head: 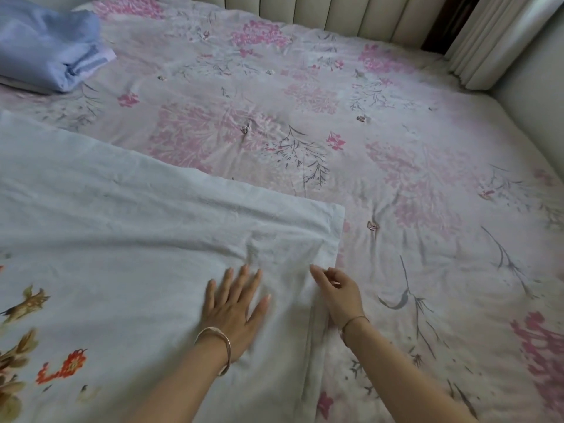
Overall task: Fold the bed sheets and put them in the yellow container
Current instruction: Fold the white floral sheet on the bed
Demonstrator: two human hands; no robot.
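A pale blue-white bed sheet (128, 227) with orange and brown flower prints lies spread over the near left of the bed, its corner pointing right. My left hand (235, 306) presses flat on it with the fingers spread, near that corner. My right hand (338, 293) hovers at the sheet's right edge with loosely curled fingers; nothing shows between them. A folded blue sheet (45, 47) sits at the far left of the bed. No yellow container is in view.
The bed is covered by a white quilt with pink flowers (396, 154). A padded cream headboard (335, 13) runs along the back, and a cream padded side panel (537, 96) stands at the right.
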